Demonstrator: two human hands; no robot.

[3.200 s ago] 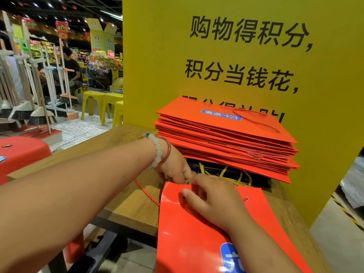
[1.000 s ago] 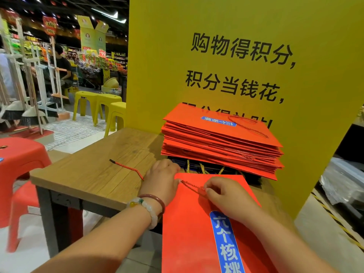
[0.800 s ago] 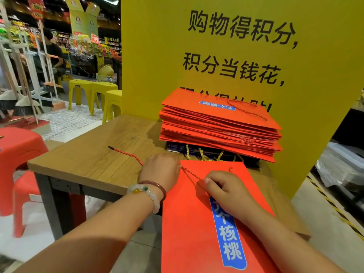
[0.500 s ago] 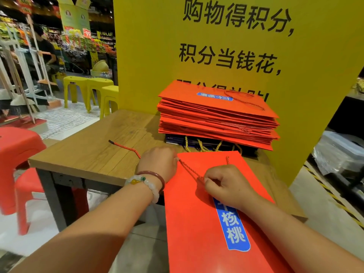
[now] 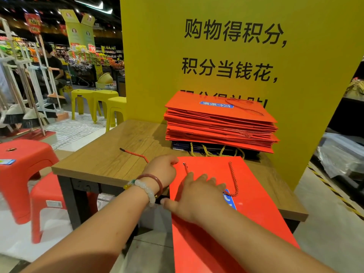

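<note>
left hand point(image 5: 161, 170) fingers curled round loose cord point(image 5: 134, 154), likely for threading | right hand point(image 5: 197, 198) fingers released, flat, pinning red bag point(image 5: 256, 203) to desk point(image 5: 110, 160)

Beside left hand point(image 5: 162, 170): white bead bracelet point(image 5: 146, 189), reddish bangle point(image 5: 156, 179), possibly stone.

Your right hand point(image 5: 197, 196) lies flat on the bag point(image 5: 256, 217), fingers straight. Your left hand point(image 5: 161, 170) curls round a red cord point(image 5: 134, 154) at the bag's far left corner. A stack point(image 5: 220, 125) of bags sits farther back on the table point(image 5: 102, 160).
</note>
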